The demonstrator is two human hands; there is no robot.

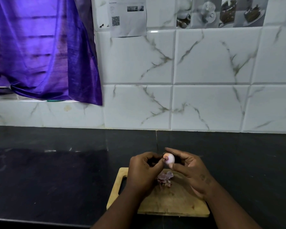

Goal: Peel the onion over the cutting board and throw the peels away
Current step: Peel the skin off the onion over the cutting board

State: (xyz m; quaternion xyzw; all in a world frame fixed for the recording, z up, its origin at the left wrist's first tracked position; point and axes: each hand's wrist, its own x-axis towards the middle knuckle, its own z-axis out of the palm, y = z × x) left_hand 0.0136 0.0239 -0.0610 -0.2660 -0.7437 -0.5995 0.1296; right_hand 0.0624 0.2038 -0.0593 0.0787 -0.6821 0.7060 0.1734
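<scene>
A small pale pink onion [169, 158] is held above the far end of a wooden cutting board [172, 202]. My right hand [191, 169] grips it between thumb and fingers. My left hand [143, 169] pinches at the onion's left end with thumb and fingertips. A small heap of purple peels [164, 178] lies on the board, just below the onion and between my two hands. The board's handle slot [122, 185] shows at its left edge.
The board lies on a black stone counter [56, 171] near its front edge. A marble-patterned tiled wall [205, 80] rises behind the counter. A purple curtain [40, 47] hangs over a window at the upper left.
</scene>
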